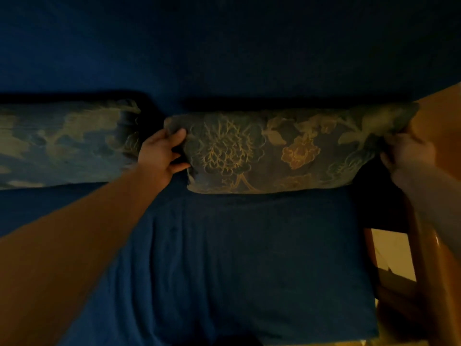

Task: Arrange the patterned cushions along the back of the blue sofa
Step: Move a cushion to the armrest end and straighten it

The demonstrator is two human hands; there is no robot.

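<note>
A floral patterned cushion (274, 151) stands against the back of the blue sofa (224, 58), on the right part of the seat. My left hand (162, 156) grips its left edge and my right hand (406, 156) grips its right corner. A second patterned cushion (67, 143) leans on the sofa back to the left, with a narrow gap between the two. The light is dim.
The blue seat cushion (249, 258) spreads out below the cushions. A wooden armrest or frame (429, 258) borders the sofa on the right, with pale floor (391, 253) showing through it.
</note>
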